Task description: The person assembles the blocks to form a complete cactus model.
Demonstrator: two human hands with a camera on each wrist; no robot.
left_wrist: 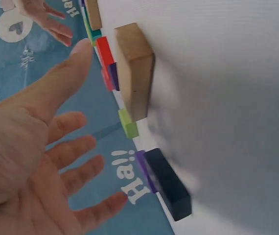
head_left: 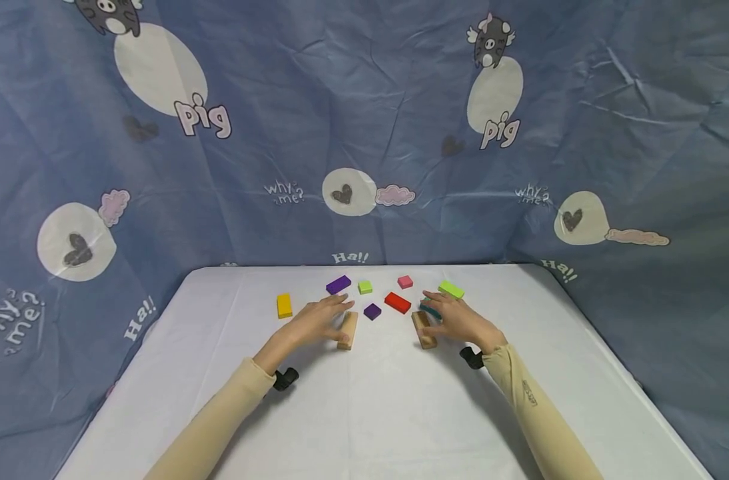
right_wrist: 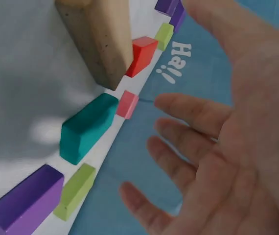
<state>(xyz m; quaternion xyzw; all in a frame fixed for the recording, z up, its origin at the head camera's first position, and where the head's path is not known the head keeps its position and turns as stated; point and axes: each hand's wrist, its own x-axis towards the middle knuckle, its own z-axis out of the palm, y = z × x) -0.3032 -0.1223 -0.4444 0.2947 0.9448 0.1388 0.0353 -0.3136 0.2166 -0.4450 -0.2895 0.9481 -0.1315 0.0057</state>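
Two plain wooden blocks lie on the white table, the left one [head_left: 350,324] beside my left hand [head_left: 312,323] and the other [head_left: 420,324] by my right hand [head_left: 460,320]. Both hands hover with fingers spread, holding nothing. In the left wrist view, a gap shows between the thumb and the wooden block [left_wrist: 134,73]; a dark block [left_wrist: 168,183] lies near the fingers. The right wrist view has a wooden block [right_wrist: 100,39], a teal block [right_wrist: 88,127] and a purple block [right_wrist: 27,198] beside the open fingers. From the head view, my right hand partly hides the teal block.
Farther back lie a yellow block [head_left: 284,306], a long purple block [head_left: 338,285], a lime cube [head_left: 365,287], a small purple block [head_left: 372,311], a red block [head_left: 398,303], a pink block [head_left: 405,282] and a lime block [head_left: 451,289]. A blue printed cloth [head_left: 364,120] hangs behind the table [head_left: 364,413].
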